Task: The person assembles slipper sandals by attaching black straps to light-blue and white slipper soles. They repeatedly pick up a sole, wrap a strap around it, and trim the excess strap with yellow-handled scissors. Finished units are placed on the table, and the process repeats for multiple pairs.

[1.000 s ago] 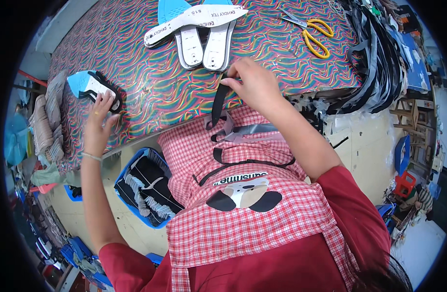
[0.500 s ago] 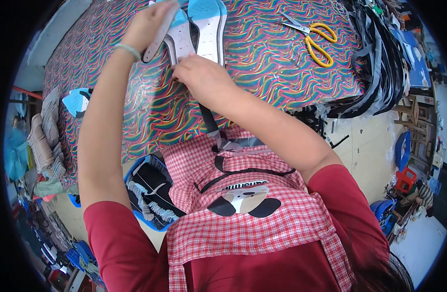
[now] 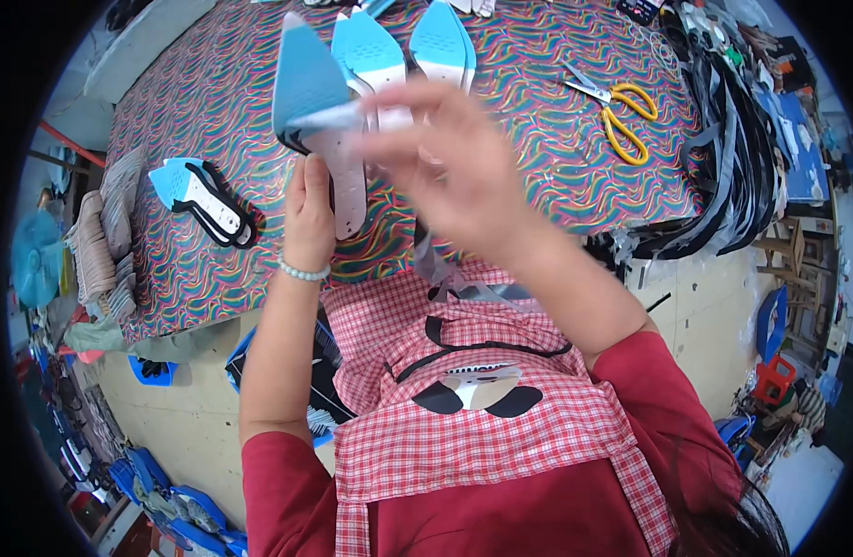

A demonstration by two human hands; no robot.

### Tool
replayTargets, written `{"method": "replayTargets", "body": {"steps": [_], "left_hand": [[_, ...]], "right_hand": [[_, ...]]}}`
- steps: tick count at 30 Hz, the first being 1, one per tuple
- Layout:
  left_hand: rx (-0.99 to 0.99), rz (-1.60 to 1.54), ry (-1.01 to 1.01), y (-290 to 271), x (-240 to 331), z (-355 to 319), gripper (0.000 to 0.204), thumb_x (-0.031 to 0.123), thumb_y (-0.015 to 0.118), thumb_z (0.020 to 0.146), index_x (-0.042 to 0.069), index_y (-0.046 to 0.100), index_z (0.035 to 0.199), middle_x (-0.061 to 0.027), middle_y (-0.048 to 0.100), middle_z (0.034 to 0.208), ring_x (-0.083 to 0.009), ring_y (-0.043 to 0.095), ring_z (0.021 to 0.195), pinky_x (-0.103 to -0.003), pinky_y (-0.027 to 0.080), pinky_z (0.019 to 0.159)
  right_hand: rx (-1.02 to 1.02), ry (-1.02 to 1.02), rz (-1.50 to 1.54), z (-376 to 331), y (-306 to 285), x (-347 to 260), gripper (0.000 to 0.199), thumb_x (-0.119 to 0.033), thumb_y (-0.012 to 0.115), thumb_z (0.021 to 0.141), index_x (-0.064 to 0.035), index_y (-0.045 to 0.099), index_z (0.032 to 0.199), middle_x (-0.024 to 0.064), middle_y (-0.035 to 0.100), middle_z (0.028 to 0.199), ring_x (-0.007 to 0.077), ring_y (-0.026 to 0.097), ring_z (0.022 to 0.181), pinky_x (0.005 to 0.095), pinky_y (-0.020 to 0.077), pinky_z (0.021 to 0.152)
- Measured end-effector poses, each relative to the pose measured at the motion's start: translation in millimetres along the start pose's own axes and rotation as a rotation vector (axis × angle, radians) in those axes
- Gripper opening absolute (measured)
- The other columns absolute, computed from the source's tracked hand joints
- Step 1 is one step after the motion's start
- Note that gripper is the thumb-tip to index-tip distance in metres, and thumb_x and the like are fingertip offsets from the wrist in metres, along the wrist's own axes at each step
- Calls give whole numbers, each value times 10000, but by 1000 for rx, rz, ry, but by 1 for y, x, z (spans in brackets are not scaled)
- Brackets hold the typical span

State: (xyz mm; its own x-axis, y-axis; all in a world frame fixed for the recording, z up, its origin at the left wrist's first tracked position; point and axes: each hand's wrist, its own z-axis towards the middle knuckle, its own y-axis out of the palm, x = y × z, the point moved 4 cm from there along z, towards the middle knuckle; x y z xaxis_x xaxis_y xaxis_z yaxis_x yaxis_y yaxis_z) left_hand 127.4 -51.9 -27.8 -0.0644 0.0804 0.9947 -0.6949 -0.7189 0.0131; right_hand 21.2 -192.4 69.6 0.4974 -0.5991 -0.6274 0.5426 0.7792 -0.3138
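Observation:
My left hand [image 3: 310, 209] grips a pointed shoe insole [image 3: 306, 79] by its side, holding it up over the table. This insole has a blue toe, a pale heel part and a dark edge near the middle. Across it, smeared by motion, is my right hand [image 3: 464, 153]; a pale strip [image 3: 329, 118] stretches from near its fingers over the insole's middle. Whether those fingers pinch the strip is unclear. Behind stand two stacks of similar insoles, a nearer-left stack [image 3: 373, 46] and a right stack [image 3: 442, 46].
More insoles with black edging [image 3: 208, 204] lie at the table's left. Yellow-handled scissors [image 3: 617, 107] rest open on the patterned tablecloth [image 3: 538, 176]. Black strips [image 3: 728, 186] hang over the right edge. Folded cloth [image 3: 97, 246] sits at the left edge, and a blue bin [image 3: 244, 357] stands below.
My left hand has come nearer and lower with an insole now raised upright. My right hand has lifted from the insole stack and moved up and right across it.

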Motion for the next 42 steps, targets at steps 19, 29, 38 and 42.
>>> {"method": "replayTargets", "body": {"steps": [19, 29, 38, 42], "left_hand": [[110, 344, 77, -55, 38, 116, 537, 274, 615, 899, -60, 467, 1292, -193, 598, 1169, -282, 591, 1078, -365, 470, 911], [-405, 532, 197, 25, 60, -9, 508, 119, 635, 825, 30, 492, 1305, -83, 576, 1259, -212, 598, 1065, -324, 469, 899], [385, -232, -201, -3, 74, -76, 330, 79, 592, 883, -8, 524, 1194, -151, 625, 1119, -200, 632, 964, -309, 504, 825], [345, -366, -191, 10, 67, -88, 324, 107, 587, 905, -28, 527, 1194, -125, 613, 1128, -183, 606, 989, -311, 485, 857]], "right_hand": [[6, 97, 228, -68, -25, -54, 327, 100, 602, 719, 38, 626, 1038, 137, 604, 1131, 315, 586, 1075, 489, 444, 981], [-23, 140, 149, -61, -46, -45, 267, 63, 595, 778, -4, 628, 1034, 137, 616, 1110, 284, 609, 1039, 380, 485, 920], [-294, 970, 1111, -40, 40, -11, 255, -165, 564, 940, -9, 517, 1136, 83, 664, 883, 120, 647, 699, 226, 520, 646], [-39, 784, 1004, -59, 35, -13, 145, -129, 634, 897, -19, 593, 982, 19, 653, 874, 67, 617, 765, 195, 498, 688]]}}
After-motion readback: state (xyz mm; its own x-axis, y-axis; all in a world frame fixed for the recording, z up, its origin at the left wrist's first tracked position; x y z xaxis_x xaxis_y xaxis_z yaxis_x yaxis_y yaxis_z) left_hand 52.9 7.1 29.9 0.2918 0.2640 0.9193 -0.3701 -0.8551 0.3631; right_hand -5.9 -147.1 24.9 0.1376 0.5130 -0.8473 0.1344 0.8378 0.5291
